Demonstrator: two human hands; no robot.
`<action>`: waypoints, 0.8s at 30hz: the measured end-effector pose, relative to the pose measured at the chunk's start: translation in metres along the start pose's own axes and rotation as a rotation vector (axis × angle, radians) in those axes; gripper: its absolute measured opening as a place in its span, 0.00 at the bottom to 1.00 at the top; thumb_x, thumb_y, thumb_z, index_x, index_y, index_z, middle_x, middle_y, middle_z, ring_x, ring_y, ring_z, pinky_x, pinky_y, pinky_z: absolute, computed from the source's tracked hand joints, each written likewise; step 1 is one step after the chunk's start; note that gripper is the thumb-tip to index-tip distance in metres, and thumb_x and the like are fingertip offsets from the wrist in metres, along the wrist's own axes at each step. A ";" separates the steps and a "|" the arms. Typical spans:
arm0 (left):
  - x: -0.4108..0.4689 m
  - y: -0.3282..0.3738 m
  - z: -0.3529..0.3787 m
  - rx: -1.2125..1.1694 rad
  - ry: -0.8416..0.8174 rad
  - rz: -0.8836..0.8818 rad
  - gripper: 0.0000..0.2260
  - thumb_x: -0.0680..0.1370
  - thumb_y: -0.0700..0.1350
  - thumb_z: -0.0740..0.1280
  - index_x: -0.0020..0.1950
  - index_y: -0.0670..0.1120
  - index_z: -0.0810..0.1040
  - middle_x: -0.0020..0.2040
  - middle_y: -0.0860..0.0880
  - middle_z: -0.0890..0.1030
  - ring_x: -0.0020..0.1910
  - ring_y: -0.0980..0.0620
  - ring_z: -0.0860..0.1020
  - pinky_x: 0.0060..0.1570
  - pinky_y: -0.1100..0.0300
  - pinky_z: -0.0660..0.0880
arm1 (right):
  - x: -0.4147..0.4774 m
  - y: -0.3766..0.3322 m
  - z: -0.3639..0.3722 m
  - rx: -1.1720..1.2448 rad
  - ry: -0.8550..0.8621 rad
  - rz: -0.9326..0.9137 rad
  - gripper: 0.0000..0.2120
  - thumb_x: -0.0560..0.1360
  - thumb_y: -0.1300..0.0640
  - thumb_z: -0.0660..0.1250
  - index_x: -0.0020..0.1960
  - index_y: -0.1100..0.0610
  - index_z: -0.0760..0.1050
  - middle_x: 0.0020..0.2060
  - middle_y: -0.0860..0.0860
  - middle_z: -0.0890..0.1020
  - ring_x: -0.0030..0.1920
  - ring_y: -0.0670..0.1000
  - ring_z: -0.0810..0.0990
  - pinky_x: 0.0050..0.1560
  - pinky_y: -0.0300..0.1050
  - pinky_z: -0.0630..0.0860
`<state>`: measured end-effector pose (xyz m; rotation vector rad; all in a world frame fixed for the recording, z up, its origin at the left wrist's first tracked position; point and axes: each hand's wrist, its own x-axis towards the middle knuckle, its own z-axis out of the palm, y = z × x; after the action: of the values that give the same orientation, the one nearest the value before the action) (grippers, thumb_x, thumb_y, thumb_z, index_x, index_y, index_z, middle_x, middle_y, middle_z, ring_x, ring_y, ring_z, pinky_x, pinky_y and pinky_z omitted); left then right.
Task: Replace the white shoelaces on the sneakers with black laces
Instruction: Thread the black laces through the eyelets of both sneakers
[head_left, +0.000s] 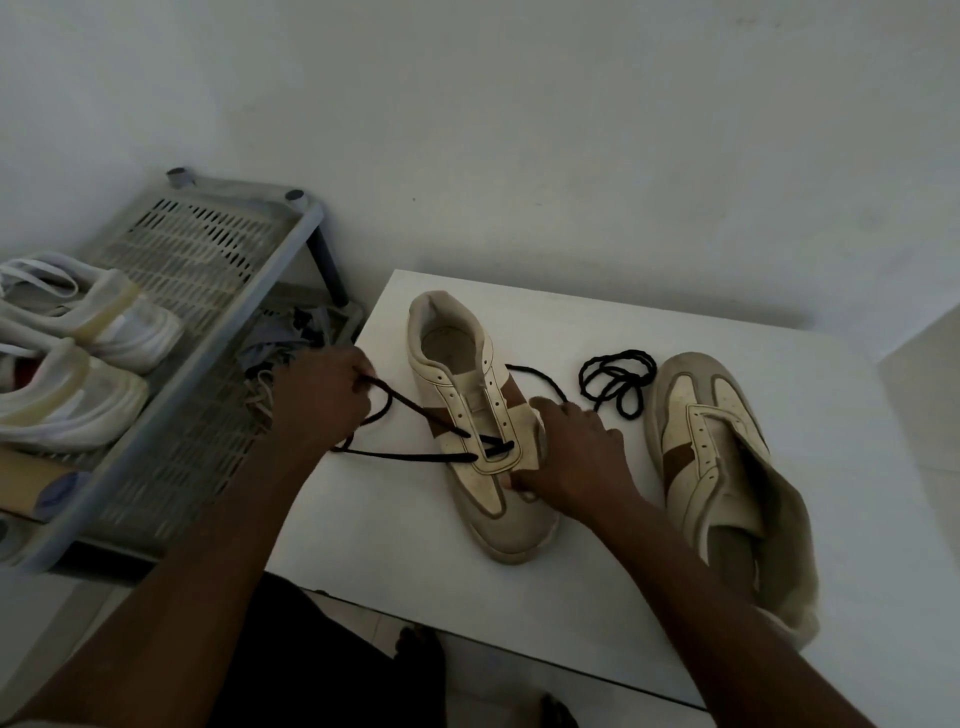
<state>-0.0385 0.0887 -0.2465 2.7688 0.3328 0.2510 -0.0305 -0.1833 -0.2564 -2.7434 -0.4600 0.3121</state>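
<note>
A cream and brown sneaker (467, 395) lies on the white table (727, 519), toe towards me. A black lace (410, 454) runs through its lowest eyelets. My left hand (319, 400) pinches one end of that lace and holds it out to the left of the shoe. My right hand (571, 452) grips the shoe's right side near the lowest eyelets; the lace's other end trails out behind it. The second sneaker (701, 447) lies to the right without a lace, heel towards me. A coiled black lace (618, 382) lies between the two shoes.
A grey plastic rack (208, 291) stands to the left of the table with a pair of white sneakers (78, 364) on it and bunched laces and cloth (291, 343) on its lower shelf. A white wall is behind. My bare toes (415, 644) show under the table edge.
</note>
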 end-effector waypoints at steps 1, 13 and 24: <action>0.003 -0.005 -0.002 0.040 0.017 -0.077 0.06 0.70 0.39 0.69 0.45 0.45 0.82 0.42 0.43 0.82 0.43 0.39 0.80 0.47 0.45 0.77 | -0.002 -0.006 -0.001 0.027 0.075 -0.065 0.37 0.67 0.41 0.73 0.71 0.50 0.64 0.64 0.52 0.71 0.64 0.53 0.69 0.61 0.51 0.66; -0.025 0.041 -0.005 -0.268 -0.526 0.257 0.10 0.73 0.38 0.71 0.43 0.53 0.76 0.38 0.56 0.79 0.39 0.59 0.77 0.37 0.69 0.70 | -0.010 -0.050 0.056 0.237 0.268 -0.343 0.03 0.75 0.58 0.69 0.48 0.57 0.78 0.47 0.52 0.78 0.42 0.52 0.78 0.37 0.44 0.75; -0.011 0.017 -0.018 -0.520 -0.255 0.039 0.11 0.78 0.49 0.65 0.37 0.51 0.80 0.31 0.50 0.78 0.30 0.48 0.74 0.35 0.56 0.70 | 0.010 -0.016 -0.028 1.629 0.115 0.024 0.08 0.77 0.66 0.62 0.54 0.58 0.74 0.31 0.48 0.74 0.25 0.42 0.61 0.24 0.34 0.59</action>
<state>-0.0496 0.0761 -0.2254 2.2588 0.1241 -0.0120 -0.0183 -0.1737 -0.2260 -1.1575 -0.0250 0.3087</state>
